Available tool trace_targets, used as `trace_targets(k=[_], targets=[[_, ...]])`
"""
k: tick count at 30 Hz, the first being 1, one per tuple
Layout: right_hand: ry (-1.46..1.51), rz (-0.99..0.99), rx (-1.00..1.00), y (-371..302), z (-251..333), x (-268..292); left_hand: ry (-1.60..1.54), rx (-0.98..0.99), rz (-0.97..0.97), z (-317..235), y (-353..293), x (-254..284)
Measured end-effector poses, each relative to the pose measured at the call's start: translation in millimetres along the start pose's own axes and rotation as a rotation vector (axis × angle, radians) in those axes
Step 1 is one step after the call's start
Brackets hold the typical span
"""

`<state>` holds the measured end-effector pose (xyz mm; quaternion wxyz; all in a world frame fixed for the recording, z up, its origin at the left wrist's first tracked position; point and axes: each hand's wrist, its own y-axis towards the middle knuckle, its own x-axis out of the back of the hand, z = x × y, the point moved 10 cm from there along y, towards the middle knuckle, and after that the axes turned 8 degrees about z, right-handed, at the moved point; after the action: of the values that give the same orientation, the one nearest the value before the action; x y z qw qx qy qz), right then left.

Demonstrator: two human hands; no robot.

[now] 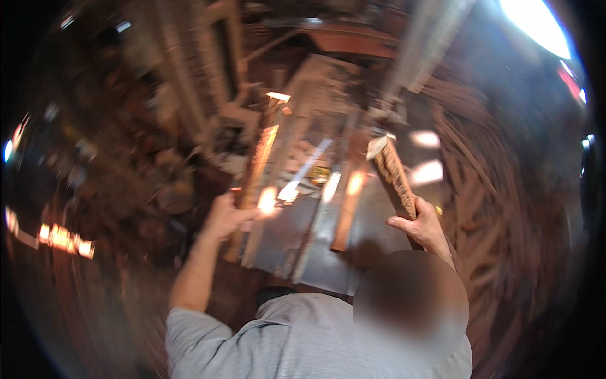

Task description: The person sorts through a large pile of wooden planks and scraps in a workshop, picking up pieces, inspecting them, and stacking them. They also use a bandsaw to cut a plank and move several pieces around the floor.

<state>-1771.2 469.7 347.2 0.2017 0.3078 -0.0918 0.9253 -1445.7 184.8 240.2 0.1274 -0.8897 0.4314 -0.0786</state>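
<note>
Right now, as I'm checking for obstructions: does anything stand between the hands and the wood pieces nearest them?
Nothing visible does. The right hand grips the rough-edged wooden piece directly. The left hand is at the long wooden strip, with no object seen between; blur hides its exact contact.

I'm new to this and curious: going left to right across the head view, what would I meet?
Left hand, round yellow object, brown wooden strip, right hand gripping a rough wood piece.
</note>
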Motion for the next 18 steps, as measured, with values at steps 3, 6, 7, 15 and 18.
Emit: trace_targets(k=[3,6,7,15,18], targets=[[0.178,0.167,0.039,65,70,-90,-0.238,-0.209,0.004,-2,-28,-16],[0.322,0.333,0.051,122,132,-205,-0.545,-0.294,-0.005,20,-40,-12],[0.373,0.361,0.087,135,153,-242,-0.608,-0.306,-0.014,31,-44,-4],[-0.062,0.592,0.171,180,242,-491,-0.764,-0.295,-0.398,119,-102,129],[0.280,0.806,0.200,171,258,-540,-0.826,-0.285,-0.479,140,-112,173]])
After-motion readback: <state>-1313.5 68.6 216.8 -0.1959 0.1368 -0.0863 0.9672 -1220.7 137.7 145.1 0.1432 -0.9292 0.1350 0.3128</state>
